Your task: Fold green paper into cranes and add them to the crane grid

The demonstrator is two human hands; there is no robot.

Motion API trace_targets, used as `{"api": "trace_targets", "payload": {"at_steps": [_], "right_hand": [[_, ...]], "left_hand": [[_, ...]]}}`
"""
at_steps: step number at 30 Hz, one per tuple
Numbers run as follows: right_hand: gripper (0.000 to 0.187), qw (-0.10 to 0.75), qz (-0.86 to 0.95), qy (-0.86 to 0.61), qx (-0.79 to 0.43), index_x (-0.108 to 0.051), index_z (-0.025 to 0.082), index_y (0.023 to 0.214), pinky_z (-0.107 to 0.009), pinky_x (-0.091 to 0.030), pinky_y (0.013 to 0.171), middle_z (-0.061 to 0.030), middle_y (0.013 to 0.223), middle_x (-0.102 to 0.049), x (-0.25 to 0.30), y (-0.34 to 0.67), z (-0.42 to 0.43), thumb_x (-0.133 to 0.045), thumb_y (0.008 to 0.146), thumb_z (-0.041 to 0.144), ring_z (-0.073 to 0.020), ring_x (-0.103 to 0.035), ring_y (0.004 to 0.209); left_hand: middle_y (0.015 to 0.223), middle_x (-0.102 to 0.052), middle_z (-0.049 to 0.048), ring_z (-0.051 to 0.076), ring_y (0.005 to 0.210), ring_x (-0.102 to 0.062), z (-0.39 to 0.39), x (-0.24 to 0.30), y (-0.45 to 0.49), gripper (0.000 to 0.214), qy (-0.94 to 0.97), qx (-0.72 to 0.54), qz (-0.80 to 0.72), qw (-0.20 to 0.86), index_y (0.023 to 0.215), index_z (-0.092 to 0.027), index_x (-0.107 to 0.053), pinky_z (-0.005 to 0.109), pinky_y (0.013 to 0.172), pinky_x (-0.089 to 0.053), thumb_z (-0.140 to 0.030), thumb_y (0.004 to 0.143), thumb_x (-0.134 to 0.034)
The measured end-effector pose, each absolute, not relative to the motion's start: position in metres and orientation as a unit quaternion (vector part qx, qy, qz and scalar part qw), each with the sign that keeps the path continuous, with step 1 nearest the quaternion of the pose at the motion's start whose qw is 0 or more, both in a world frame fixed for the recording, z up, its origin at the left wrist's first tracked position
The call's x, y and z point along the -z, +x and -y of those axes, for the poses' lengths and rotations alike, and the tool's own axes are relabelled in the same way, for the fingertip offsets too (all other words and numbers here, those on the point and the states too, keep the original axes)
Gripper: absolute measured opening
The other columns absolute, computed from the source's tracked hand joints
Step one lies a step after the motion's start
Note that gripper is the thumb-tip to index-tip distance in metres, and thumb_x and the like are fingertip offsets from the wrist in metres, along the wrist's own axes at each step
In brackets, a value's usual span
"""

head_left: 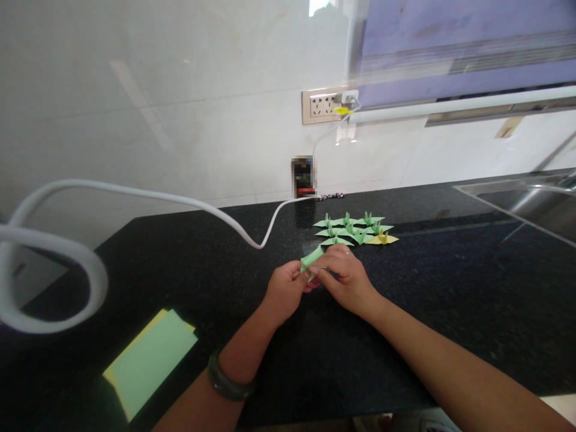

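A partly folded piece of light green paper (pixel 312 257) is pinched between my two hands above the dark countertop. My left hand (pixel 287 289) grips its lower left side, thumb toward the paper. From the right, my right hand (pixel 344 277) closes its fingers and thumb on the paper's other side, hiding part of the folds. Just beyond my hands, several green paper cranes (pixel 348 229) stand in rows with their wings spread. One yellow paper crane (pixel 383 238) sits at the right end of the nearest row.
Green and yellow paper sheets (pixel 157 354) lie stacked at the left on the black countertop (pixel 216 270). A thick white cable (pixel 198 204) loops across the left. A phone-like device (pixel 304 176), blurred, leans on the wall below a socket (pixel 317 107). A metal sink (pixel 535 204) is at right.
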State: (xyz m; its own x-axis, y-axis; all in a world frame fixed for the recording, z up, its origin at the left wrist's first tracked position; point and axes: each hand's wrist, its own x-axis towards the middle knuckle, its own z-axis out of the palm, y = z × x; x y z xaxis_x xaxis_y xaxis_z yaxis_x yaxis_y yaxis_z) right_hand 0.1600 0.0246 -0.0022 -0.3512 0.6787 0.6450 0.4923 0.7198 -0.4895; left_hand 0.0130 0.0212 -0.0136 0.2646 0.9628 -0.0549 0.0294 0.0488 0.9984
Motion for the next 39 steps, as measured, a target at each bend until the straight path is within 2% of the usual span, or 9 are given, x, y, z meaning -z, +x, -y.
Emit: {"api": "trace_targets", "payload": {"at_steps": [4, 10, 15, 24, 31, 35, 39], "right_hand": [[0.013, 0.418, 0.836, -0.345, -0.081, -0.063, 0.021, 0.081, -0.033, -0.034, 0.074, -0.0031, 0.077, -0.061, 0.0016, 0.1578, -0.0238, -0.052, 0.075, 0.020, -0.0154, -0.049, 0.075], [0.014, 0.397, 0.839, -0.364, -0.081, -0.064, 0.020, 0.082, -0.035, -0.034, 0.075, -0.0036, 0.076, -0.060, -0.0002, 0.1566, -0.0209, -0.051, 0.076, 0.023, -0.0161, -0.048, 0.076], [0.016, 0.415, 0.838, -0.345, -0.082, -0.063, 0.022, 0.086, -0.035, -0.035, 0.075, -0.0032, 0.078, -0.061, 0.0003, 0.1583, -0.0227, -0.051, 0.076, 0.020, -0.0163, -0.048, 0.078], [0.013, 0.437, 0.824, -0.360, -0.027, -0.062, 0.018, 0.081, -0.035, -0.035, 0.075, -0.0037, 0.073, -0.061, 0.0072, 0.1603, -0.0254, -0.051, 0.075, 0.019, -0.0166, -0.048, 0.077], [0.024, 0.391, 0.859, -0.330, 0.007, -0.058, 0.022, 0.099, -0.038, -0.033, 0.078, -0.0050, 0.088, -0.059, 0.0038, 0.1589, -0.0203, -0.048, 0.077, 0.018, -0.0187, -0.045, 0.087], [0.023, 0.379, 0.860, -0.342, 0.014, -0.059, 0.023, 0.097, -0.038, -0.033, 0.078, -0.0049, 0.087, -0.059, 0.0033, 0.1588, -0.0203, -0.048, 0.077, 0.019, -0.0188, -0.044, 0.087], [0.022, 0.369, 0.863, -0.345, 0.016, -0.060, 0.022, 0.096, -0.038, -0.032, 0.078, -0.0050, 0.088, -0.058, 0.0013, 0.1586, -0.0193, -0.048, 0.078, 0.020, -0.0187, -0.044, 0.086]], "left_hand": [[0.066, -0.058, 0.0009, 0.012, 0.061, -0.056, -0.0222, 0.0148, 0.0129, 0.022, 0.527, -0.434, -0.452, 0.574, 0.080, -0.013, -0.056, 0.024, 0.058, -0.045, -0.029, 0.067, -0.056], [0.065, -0.057, -0.0009, 0.010, 0.059, -0.054, -0.0217, 0.0138, 0.0122, 0.018, 0.495, -0.450, -0.440, 0.599, 0.077, -0.014, -0.058, 0.023, 0.059, -0.045, -0.028, 0.066, -0.056], [0.067, -0.060, 0.0008, 0.011, 0.061, -0.056, -0.0213, 0.0125, 0.0123, 0.024, 0.472, -0.450, -0.435, 0.621, 0.081, -0.014, -0.059, 0.025, 0.060, -0.045, -0.034, 0.069, -0.054], [0.078, -0.062, 0.0048, 0.013, 0.068, -0.058, -0.0193, 0.0097, 0.0152, 0.025, 0.469, -0.453, -0.423, 0.630, 0.085, -0.012, -0.058, 0.029, 0.066, -0.047, -0.031, 0.068, -0.057], [0.074, -0.061, 0.0037, 0.013, 0.066, -0.057, -0.0211, 0.0091, 0.0153, 0.029, 0.447, -0.490, -0.418, 0.621, 0.087, -0.013, -0.058, 0.028, 0.065, -0.047, -0.031, 0.064, -0.061], [0.075, -0.060, 0.0042, 0.011, 0.064, -0.056, -0.0213, 0.0081, 0.0151, 0.023, 0.417, -0.493, -0.386, 0.658, 0.082, -0.012, -0.058, 0.026, 0.063, -0.047, -0.028, 0.066, -0.059], [0.076, -0.059, 0.0046, 0.012, 0.064, -0.056, -0.0214, 0.0059, 0.0140, 0.024, 0.354, -0.510, -0.331, 0.711, 0.079, -0.012, -0.055, 0.028, 0.060, -0.048, -0.035, 0.072, -0.052]]}}
